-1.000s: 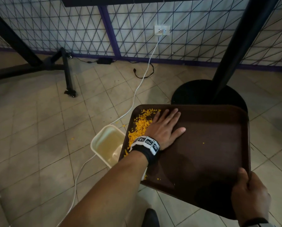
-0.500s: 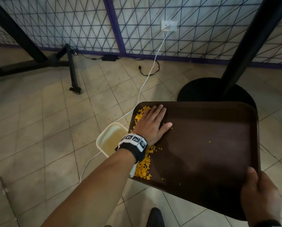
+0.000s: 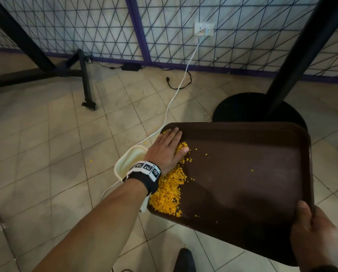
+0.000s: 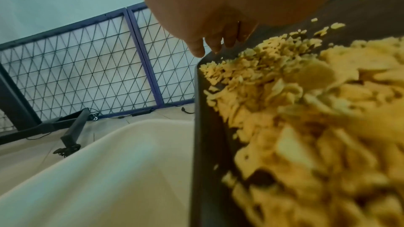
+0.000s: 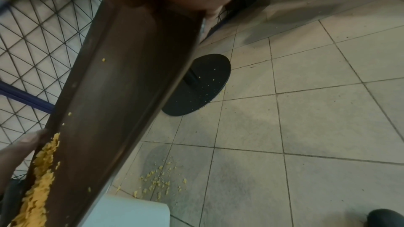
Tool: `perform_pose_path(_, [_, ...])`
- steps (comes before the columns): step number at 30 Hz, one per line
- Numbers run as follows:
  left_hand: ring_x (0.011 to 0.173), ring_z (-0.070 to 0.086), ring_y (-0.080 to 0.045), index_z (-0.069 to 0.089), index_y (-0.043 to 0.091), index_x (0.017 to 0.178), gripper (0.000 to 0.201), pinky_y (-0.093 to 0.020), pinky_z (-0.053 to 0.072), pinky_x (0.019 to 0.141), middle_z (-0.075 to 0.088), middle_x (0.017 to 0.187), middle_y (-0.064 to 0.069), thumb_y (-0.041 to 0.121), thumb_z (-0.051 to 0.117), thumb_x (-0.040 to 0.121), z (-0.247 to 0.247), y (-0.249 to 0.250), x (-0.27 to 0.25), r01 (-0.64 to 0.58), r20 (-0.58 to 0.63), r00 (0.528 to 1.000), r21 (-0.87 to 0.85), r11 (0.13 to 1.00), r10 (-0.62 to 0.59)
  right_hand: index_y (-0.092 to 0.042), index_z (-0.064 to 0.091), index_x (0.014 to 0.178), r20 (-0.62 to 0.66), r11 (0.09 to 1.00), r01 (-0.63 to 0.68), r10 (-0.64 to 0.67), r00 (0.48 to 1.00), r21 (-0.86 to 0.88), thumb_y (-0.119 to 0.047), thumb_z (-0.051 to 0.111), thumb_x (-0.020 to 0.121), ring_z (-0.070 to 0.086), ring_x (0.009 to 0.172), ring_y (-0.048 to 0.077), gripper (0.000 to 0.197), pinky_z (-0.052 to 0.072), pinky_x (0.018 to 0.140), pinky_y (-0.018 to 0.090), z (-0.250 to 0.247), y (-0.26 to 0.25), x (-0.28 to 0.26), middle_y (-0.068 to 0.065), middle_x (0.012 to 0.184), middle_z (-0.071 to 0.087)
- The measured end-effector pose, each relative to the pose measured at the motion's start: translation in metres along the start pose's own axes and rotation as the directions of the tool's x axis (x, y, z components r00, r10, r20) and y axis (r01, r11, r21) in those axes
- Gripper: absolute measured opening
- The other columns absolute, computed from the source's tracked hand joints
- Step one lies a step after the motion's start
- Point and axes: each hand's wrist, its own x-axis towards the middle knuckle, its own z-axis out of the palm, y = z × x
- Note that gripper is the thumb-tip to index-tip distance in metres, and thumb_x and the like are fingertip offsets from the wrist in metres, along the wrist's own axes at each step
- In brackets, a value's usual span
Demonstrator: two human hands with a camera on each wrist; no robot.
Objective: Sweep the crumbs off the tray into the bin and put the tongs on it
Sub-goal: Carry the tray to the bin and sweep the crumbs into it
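A dark brown tray (image 3: 252, 163) is held tilted above the floor, its left edge over a cream bin (image 3: 128, 160). My left hand (image 3: 167, 149) lies flat on the tray's left side, fingers straight, against a heap of yellow crumbs (image 3: 169, 191) gathered along that edge. The left wrist view shows the crumbs (image 4: 295, 118) piled at the tray rim (image 4: 201, 127) above the bin (image 4: 109, 170). My right hand (image 3: 313, 238) grips the tray's near right corner, thumb on top. In the right wrist view the tray (image 5: 122, 84) runs edge-on with crumbs (image 5: 39, 179) at its low end. No tongs are in view.
A black table post and its round base (image 3: 250, 108) stand behind the tray. A white cable (image 3: 176, 93) runs from a wall socket (image 3: 204, 29) across the tiled floor. Spilled crumbs (image 5: 161, 180) lie on the tiles beside the bin. A black stand leg (image 3: 86, 85) is at the left.
My left hand has slid from the tray's middle to its left edge, pushing the crumbs into a heap along the near left rim. The right hand keeps its grip.
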Motion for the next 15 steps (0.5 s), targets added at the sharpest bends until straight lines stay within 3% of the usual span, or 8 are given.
perform_pose_path(5, [0.153, -0.004, -0.015, 0.005, 0.020, 0.159, 0.080, -0.041, 0.000, 0.124, 0.000, 0.167, 0.001, 0.070, 0.005, 0.097, 0.002, -0.008, 0.013, 0.082, 0.062, 0.995, 0.038, 0.996, -0.084, -0.008, 0.056, 0.092, -0.026, 1.000, -0.005, 0.005, 1.000, -0.008, -0.035, 0.036, 0.098, 0.046, 0.076, 0.031, 0.035, 0.036, 0.069, 0.037, 0.001, 0.002, 0.001, 0.018, 0.078, 0.052])
perform_pose_path(12, [0.153, 0.002, -0.015, 0.007, 0.019, 0.159, 0.081, -0.037, -0.001, 0.124, 0.006, 0.167, -0.002, 0.070, -0.002, 0.096, 0.009, -0.015, -0.043, 0.041, 0.183, 0.981, 0.098, 0.994, -0.059, -0.004, 0.059, 0.095, -0.029, 0.999, 0.036, -0.037, 0.999, -0.027, -0.035, 0.037, 0.098, 0.045, 0.073, 0.031, 0.038, 0.036, 0.066, 0.037, 0.005, 0.005, 0.001, 0.019, 0.076, 0.052])
perform_pose_path(15, [0.153, 0.007, -0.015, 0.012, 0.020, 0.159, 0.081, -0.035, 0.002, 0.123, 0.010, 0.167, -0.002, 0.069, -0.001, 0.096, -0.002, -0.012, -0.042, 0.044, 0.113, 0.992, 0.055, 0.998, -0.050, -0.004, 0.057, 0.094, -0.022, 0.999, 0.031, -0.032, 0.999, -0.021, -0.033, 0.036, 0.099, 0.044, 0.073, 0.031, 0.036, 0.034, 0.066, 0.037, 0.005, 0.005, 0.002, 0.018, 0.077, 0.051])
